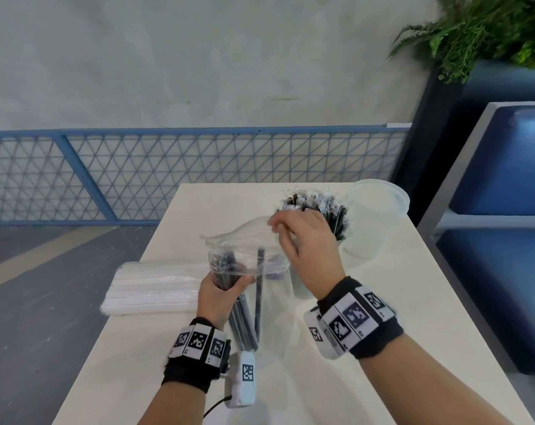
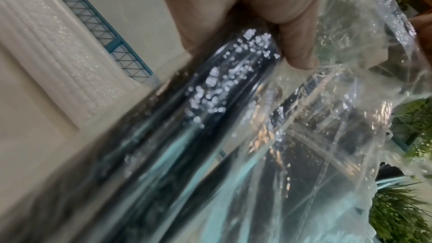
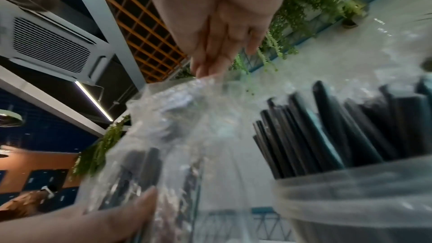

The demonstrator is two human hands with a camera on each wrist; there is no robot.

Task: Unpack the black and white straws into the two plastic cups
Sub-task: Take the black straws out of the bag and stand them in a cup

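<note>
A clear plastic bag (image 1: 254, 265) with a few black straws (image 1: 244, 314) stands upright over the table. My left hand (image 1: 229, 285) grips the bag around the straws at mid-height; the left wrist view shows that left hand (image 2: 280, 25) wrapped round the bundled straws (image 2: 210, 99). My right hand (image 1: 278, 228) pinches the bag's open top edge, and in the right wrist view its fingertips (image 3: 208, 66) meet the crumpled bag film (image 3: 187, 110). Behind it a plastic cup (image 3: 350, 200) holds several black straws (image 1: 321, 207). An empty cup (image 1: 373, 219) stands to the right. A sealed pack of white straws (image 1: 155, 289) lies at the left.
The cream table (image 1: 398, 332) has bare surface at the front and right. A blue mesh railing (image 1: 168, 173) runs behind it. A blue padded bench (image 1: 505, 210) stands close on the right, with a planter of ferns (image 1: 480, 32) above.
</note>
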